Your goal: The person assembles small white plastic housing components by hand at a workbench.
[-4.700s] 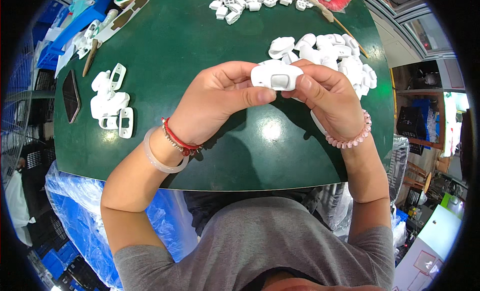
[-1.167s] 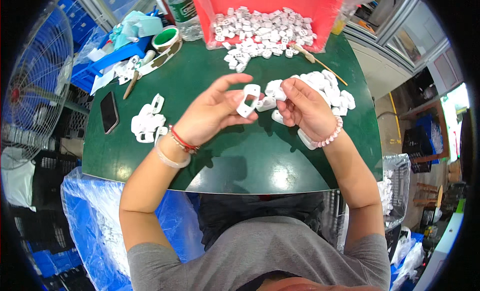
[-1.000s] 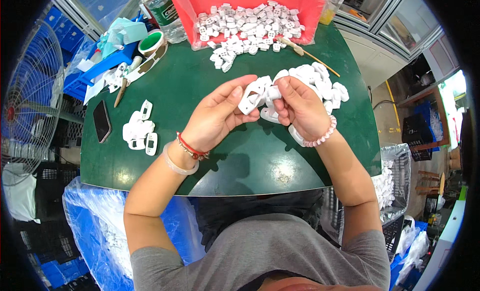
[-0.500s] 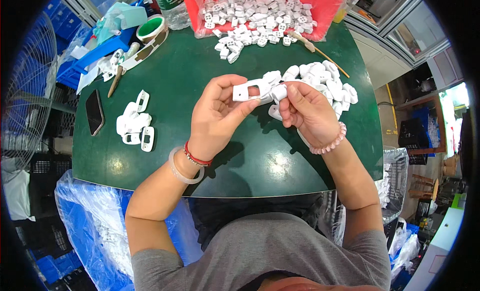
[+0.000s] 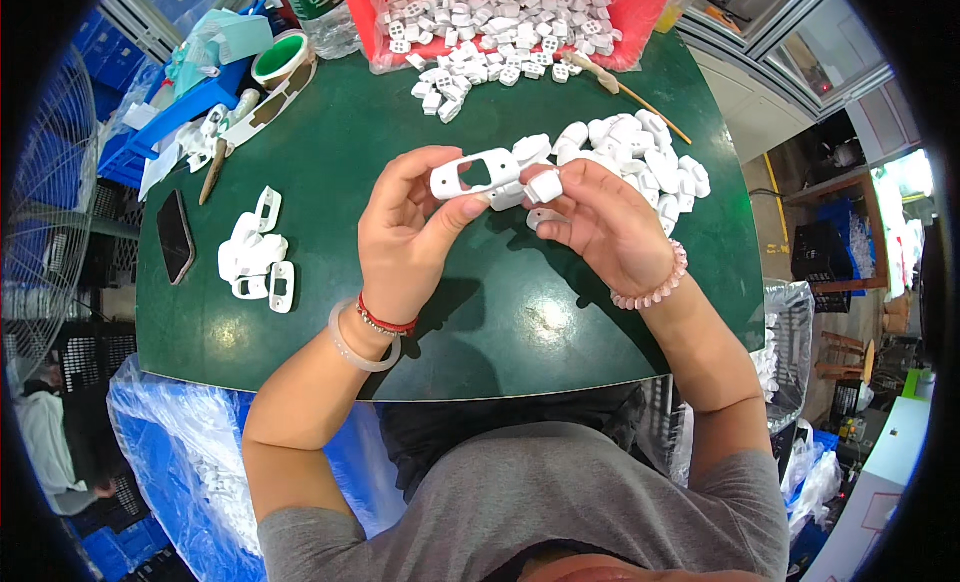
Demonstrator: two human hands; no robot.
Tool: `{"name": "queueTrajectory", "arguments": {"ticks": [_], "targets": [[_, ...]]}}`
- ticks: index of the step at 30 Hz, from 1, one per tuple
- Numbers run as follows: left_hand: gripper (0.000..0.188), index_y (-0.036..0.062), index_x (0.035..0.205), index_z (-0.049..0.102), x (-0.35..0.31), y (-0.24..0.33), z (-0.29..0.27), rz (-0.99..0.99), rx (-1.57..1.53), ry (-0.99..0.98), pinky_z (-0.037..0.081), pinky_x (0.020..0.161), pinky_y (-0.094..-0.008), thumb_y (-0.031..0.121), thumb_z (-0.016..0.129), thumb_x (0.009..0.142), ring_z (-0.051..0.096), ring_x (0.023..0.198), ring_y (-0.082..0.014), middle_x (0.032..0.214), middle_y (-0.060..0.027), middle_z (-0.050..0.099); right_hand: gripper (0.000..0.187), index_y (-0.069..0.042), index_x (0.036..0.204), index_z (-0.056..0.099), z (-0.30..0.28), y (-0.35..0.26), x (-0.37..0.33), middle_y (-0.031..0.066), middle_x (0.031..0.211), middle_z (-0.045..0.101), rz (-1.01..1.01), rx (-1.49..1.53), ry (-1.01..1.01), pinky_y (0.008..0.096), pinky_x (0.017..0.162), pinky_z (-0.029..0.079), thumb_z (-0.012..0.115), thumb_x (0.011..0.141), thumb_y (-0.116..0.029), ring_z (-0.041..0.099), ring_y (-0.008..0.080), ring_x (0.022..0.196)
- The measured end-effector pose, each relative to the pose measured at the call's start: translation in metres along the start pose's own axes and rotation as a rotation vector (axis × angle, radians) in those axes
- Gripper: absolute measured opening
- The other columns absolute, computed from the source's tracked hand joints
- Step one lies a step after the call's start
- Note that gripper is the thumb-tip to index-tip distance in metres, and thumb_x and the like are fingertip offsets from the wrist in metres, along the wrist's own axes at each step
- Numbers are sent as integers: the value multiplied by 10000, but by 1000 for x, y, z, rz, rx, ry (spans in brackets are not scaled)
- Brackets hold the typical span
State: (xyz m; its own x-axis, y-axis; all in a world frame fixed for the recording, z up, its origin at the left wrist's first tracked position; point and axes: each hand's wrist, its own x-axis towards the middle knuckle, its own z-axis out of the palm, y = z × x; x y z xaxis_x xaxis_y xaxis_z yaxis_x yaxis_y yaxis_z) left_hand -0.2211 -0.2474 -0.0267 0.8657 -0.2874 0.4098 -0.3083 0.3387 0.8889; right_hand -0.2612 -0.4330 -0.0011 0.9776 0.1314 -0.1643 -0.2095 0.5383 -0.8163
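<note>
Between thumb and fingers, my left hand (image 5: 410, 212) holds a white plastic housing (image 5: 447, 182), long and rounded, with an oblong opening and small holes. Just to its right, my right hand (image 5: 620, 217) pinches a small white plastic button pad (image 5: 544, 187). The pad and the housing are apart, with a narrow gap between them. Behind my hands lies a heap of white plastic housings (image 5: 650, 162), partly hidden by my right fingers. On the left of the table is a smaller group of white housings (image 5: 250, 254).
A red bin (image 5: 640, 27) at the back spills small white pads onto the green table (image 5: 480, 332). Beside it lies a thin wooden stick (image 5: 655, 114). At the left are a phone (image 5: 175, 237), a blue tray (image 5: 190, 112) and a green-cored tape roll (image 5: 280, 60).
My left hand has shifted left and turned the housing so more of its face shows. My right hand has drawn the pad slightly left and its fingers have loosened around it.
</note>
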Motion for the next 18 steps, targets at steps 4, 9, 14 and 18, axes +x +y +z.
{"name": "queueTrajectory", "arguments": {"ticks": [4, 9, 14, 18], "targets": [[376, -2, 1121, 467, 0, -4, 3, -122, -138, 43, 451, 802, -253, -29, 618, 777, 526, 955, -138, 1076, -85, 528, 230, -47, 895, 538, -1, -1, 0, 58, 843, 587, 33, 9, -2, 223, 640, 459, 502, 897, -274, 542, 93, 722], [356, -1, 1093, 496, -1, -5, 4, -128, -234, -274, 461, 802, -257, -43, 622, 762, 507, 1012, -155, 1119, -83, 517, 324, -40, 846, 522, -4, 10, -1, 35, 728, 554, 84, -153, 11, 197, 533, 432, 502, 887, -361, 499, 67, 600], [354, -40, 1078, 491, -6, -6, 9, -190, -177, -261, 474, 811, -277, -97, 609, 748, 552, 950, -159, 1042, -105, 546, 270, -44, 943, 530, -4, 12, -3, 41, 788, 571, 94, -172, -72, 204, 515, 408, 429, 927, -294, 492, 76, 578], [345, -47, 1081, 478, -2, -4, 4, -174, -105, -179, 476, 835, -291, -95, 595, 760, 548, 976, -170, 1018, -98, 545, 296, 10, 982, 553, -5, 5, -2, 55, 844, 595, 91, -96, -85, 197, 589, 458, 496, 902, -269, 565, 92, 703]]}}
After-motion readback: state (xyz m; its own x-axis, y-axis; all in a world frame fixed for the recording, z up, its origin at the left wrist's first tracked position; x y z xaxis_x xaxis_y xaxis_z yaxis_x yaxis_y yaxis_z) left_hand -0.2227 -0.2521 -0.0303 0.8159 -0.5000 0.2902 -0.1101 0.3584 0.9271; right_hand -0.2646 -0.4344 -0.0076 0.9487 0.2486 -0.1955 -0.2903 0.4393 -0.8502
